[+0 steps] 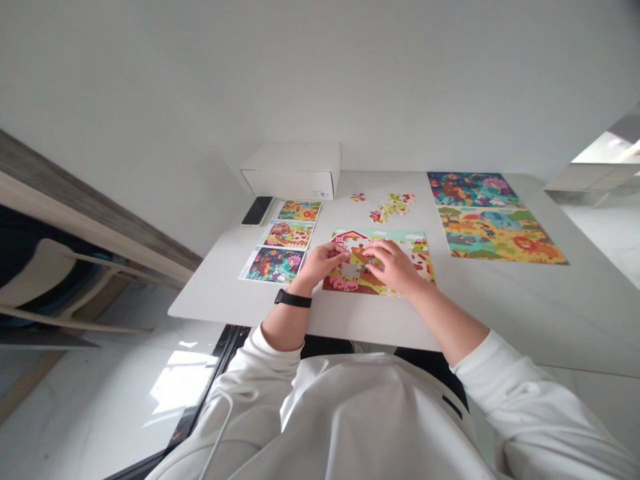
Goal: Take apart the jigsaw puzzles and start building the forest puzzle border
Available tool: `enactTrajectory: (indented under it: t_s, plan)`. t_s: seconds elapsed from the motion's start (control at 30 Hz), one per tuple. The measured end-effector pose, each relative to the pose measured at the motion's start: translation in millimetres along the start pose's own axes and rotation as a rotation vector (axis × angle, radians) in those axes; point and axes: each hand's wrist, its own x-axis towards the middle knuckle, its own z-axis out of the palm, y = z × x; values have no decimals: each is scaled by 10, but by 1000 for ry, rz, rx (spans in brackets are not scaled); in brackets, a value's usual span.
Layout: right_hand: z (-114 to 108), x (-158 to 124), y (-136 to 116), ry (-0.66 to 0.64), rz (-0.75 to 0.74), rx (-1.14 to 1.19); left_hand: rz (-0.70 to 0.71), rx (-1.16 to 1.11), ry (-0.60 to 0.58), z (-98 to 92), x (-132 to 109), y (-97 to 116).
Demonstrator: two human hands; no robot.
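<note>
A farm jigsaw puzzle (400, 241) with a red barn lies on the white table (500, 300) in front of me. My left hand (324, 262), with a black watch on its wrist, rests on the puzzle's left side, fingers curled and pinched at a brown puzzle piece (358, 255). My right hand (395, 267) lies over the puzzle's middle, fingers bent and pressing the same spot. A grey gap shows in the puzzle just below the fingers. Several loose puzzle pieces (391, 207) lie beyond the puzzle.
Two finished puzzles (493, 220) lie at the right. A sheet of three reference pictures (283, 240) sits at the left, with a black phone (257, 211) and a white box (293, 170) behind it. A chair (60, 280) stands left of the table.
</note>
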Motion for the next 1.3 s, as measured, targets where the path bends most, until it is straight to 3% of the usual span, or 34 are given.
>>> enactTrajectory:
  t_s: [0.33,0.5,0.57,0.73,1.0,1.3]
  plan:
    - [52,-8,-26,-15,3,31,42,61,22,-20,-12,-8]
    - [131,-18,-41,-57,-7,57,269,419,356,-146,18,-48]
    - [168,-19,-44,-99,-30,37,340,554,394,-192,42,-79]
    - [228,-12,-36,-178,-57,-6,452,757,273,-220,103,-203]
    - [239,5,-24,-222,-36,-64,416,909,124,-259,130,-341]
    - [244,-3,-6,-271,-44,-72,404,960,83,-257,92,-310]
